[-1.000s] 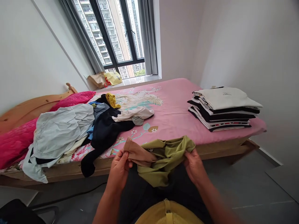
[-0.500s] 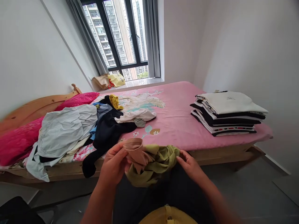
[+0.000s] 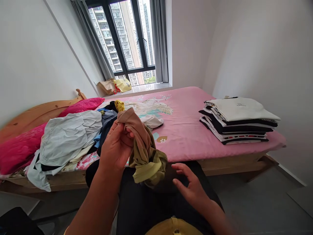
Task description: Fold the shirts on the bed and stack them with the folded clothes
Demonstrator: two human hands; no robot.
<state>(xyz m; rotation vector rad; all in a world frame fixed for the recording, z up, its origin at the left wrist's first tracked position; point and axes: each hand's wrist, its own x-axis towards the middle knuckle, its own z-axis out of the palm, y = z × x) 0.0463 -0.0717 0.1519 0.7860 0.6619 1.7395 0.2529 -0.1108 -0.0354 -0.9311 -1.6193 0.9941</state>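
Note:
My left hand grips the tan end of a twisted garment whose tan cloth runs into olive green. The bunched green part hangs down over my dark-clad lap. What kind of garment it is, I cannot make out. To the right of the hanging cloth, my right hand is apart from it, fingers spread and nothing in them. Behind my left hand lies a loose pile with a pale grey garment, dark clothes and a yellow piece.
A stack of folded clothes with a white one on top sits at the right of the pink-sheeted bed. Crimson pillows lie by the wooden headboard. Paper bags stand on the windowsill.
My left hand has lifted the tan end up towards the bed. My right hand has let go of the green cloth, which now hangs down.

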